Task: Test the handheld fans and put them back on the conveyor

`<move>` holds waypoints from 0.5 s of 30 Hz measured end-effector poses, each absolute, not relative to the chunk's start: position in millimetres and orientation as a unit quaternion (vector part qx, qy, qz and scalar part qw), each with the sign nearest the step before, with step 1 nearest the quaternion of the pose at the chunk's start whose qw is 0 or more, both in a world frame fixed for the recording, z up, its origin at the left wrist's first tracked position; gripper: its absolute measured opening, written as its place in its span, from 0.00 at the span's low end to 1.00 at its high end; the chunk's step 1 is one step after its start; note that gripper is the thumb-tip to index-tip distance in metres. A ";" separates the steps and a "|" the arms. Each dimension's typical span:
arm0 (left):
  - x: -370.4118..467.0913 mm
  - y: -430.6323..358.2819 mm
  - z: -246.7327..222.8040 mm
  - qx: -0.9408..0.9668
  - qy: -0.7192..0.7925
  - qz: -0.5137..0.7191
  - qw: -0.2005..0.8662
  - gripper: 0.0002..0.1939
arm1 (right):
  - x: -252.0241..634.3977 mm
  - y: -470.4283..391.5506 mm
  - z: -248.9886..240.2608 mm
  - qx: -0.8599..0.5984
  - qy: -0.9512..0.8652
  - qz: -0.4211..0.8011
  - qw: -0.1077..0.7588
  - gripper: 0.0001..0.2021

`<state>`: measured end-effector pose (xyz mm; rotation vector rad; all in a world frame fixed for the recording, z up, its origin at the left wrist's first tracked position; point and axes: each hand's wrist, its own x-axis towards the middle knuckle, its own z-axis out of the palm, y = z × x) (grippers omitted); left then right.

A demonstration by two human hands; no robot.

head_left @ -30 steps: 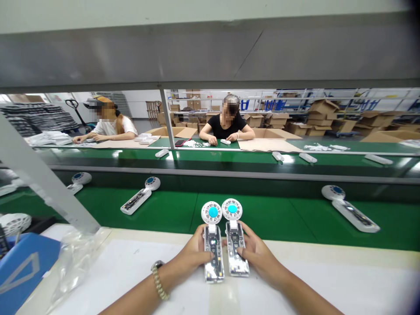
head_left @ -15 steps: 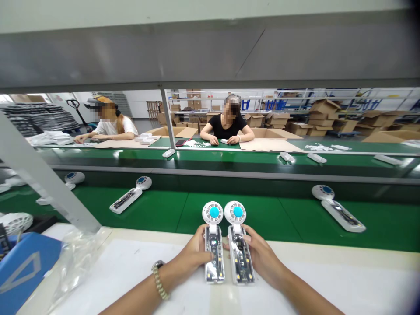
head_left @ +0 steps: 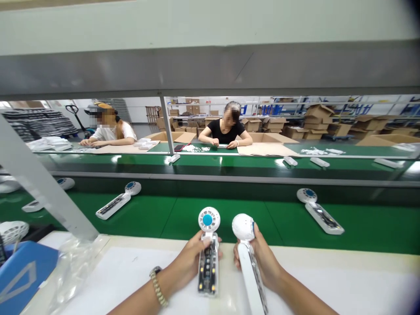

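My left hand point(head_left: 192, 258) is closed around a small white handheld fan point(head_left: 208, 271). Its round head with a blue centre faces me, and its handle shows a dark circuit board with several yellowish squares. My right hand point(head_left: 264, 258) grips a second handheld fan point(head_left: 247, 262), turned so that its plain white side shows and the circuit board is seen only edge-on. Both fans are held side by side, heads up, over the near edge of the white work surface point(head_left: 124, 267). Some fingers are hidden behind the handles.
A green conveyor belt point(head_left: 183, 214) runs across ahead, carrying more fans point(head_left: 323, 214). A slanted metal post point(head_left: 49, 179) and blue bin point(head_left: 29, 273) stand left, near a clear plastic bag point(head_left: 70, 267). A shelf point(head_left: 210, 65) hangs overhead. Two people work across the line.
My right hand has turned its fan from face-on to its white side and lowered it. The left fan has tilted slightly, and its handle light no longer shows. Fans on the belt have shifted left.
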<state>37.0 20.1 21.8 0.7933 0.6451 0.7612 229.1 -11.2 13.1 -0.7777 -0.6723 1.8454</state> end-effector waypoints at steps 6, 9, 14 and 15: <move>51.1 53.3 34.3 0.367 0.425 0.354 0.748 0.27 | 224.4 35.7 23.0 -0.507 -0.379 0.580 0.513 0.26; 38.1 88.1 46.4 0.453 0.504 0.386 0.626 0.28 | 261.8 64.1 33.3 -0.578 -0.426 0.457 0.526 0.16; -22.0 118.9 59.7 0.551 0.605 0.414 0.399 0.29 | 379.7 70.9 51.0 -0.734 -0.372 0.275 0.497 0.10; -32.7 117.0 57.7 0.560 0.611 0.428 0.361 0.31 | 401.2 66.2 52.6 -0.759 -0.356 0.262 0.478 0.11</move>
